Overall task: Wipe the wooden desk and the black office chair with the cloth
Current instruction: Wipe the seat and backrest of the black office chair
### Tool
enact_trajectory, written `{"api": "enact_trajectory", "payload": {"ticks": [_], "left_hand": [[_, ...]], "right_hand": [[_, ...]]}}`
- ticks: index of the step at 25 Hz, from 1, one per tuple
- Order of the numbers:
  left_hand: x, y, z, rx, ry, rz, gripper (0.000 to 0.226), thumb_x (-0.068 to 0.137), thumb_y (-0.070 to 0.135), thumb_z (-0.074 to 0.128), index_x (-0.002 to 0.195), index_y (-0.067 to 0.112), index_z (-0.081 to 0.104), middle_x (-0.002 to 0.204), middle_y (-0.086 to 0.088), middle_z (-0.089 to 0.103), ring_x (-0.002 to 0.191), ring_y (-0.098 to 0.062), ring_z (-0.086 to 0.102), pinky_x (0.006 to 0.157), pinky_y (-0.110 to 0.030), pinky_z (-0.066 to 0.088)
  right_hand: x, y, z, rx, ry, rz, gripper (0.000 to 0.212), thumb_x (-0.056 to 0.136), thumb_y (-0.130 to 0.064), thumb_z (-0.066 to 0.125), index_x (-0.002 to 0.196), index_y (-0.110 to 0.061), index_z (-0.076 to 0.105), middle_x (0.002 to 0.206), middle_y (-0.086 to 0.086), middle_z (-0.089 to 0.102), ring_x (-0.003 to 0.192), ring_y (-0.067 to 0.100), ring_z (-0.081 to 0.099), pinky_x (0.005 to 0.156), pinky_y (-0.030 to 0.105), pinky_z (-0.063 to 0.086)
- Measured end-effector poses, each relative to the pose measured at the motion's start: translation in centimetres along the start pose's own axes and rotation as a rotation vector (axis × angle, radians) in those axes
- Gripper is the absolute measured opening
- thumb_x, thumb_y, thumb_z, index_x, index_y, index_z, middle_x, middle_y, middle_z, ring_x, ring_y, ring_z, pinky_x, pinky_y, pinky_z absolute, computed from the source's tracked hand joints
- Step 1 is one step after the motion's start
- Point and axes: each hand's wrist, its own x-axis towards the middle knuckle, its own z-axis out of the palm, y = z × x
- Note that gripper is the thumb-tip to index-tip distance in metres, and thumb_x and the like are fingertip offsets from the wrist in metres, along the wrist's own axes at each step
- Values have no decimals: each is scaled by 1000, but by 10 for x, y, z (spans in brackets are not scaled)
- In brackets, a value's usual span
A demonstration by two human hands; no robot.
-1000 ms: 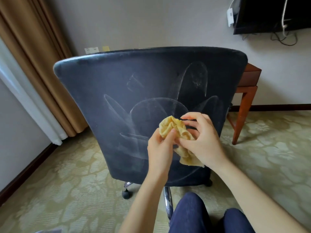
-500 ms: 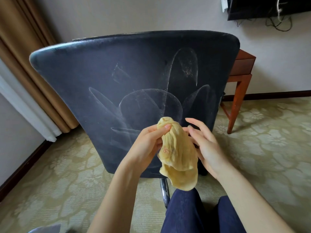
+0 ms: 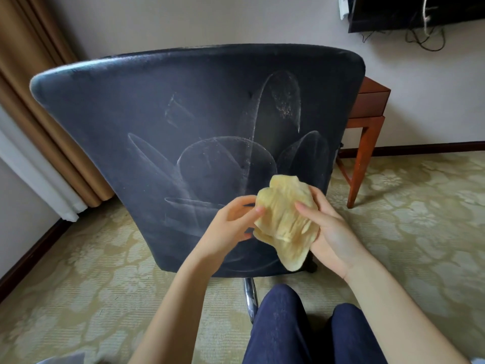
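The yellow cloth (image 3: 284, 219) is bunched into a loose wad, held in the air between both hands just in front of the lower backrest of the black office chair (image 3: 157, 122), not touching it as far as can be seen. The right hand (image 3: 334, 232) cradles it from the side, fingers curled behind and the thumb laid across the front folds. The left hand (image 3: 227, 227) has its fingers curled, with thumb and fingertips at the cloth's left edge, apparently pinching it. A tail of fabric hangs below the right palm. The cloth looks thin, soft and light (it creases deeply and droops under its own weight), so it should fold or ball up with no effort. It will not keep a flat face by itself. For wiping, it is likely best gathered into a pad under a flat palm with the loose tail tucked in, so that nothing drags. The backrest shows pale arcs and smears across its dull surface, and much of it looks hazy, so the chair probably needs more passes. The wooden bench (image 3: 372, 101) stands behind the chair's right edge, against the wall and well apart from the hands. A chrome stem (image 3: 249, 298) shows under the chair, above the patterned carpet (image 3: 78, 285).
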Motion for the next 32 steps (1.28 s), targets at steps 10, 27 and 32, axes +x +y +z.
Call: {"api": "enact_trajectory", "payload": {"ticks": [10,27,32], "left_hand": [[-5,5,10,322,111,331,24,94,13,54,109,30,64,95,12,69,86,-8,66,80,-30,55],[32,159,-72,1156,763,773,31,100,24,38,122,26,60,115,5,62,110,-21,48,111,-46,18],[39,159,-74,1071,763,825,40,96,25,27,117,31,60,103,16,59,99,-8,42,100,-32,17]], "right_hand": [[4,37,64,-405,543,-352,27,83,-40,66,109,-39,56,111,-10,59,98,6,59,71,21,48],[95,-82,117,-187,1128,-1128,33,87,-13,64,118,-5,57,123,12,49,113,25,47,91,17,43],[118,-34,154,-542,655,-1452,34,79,-12,72,111,-15,59,120,-3,46,110,20,47,90,36,48]]}}
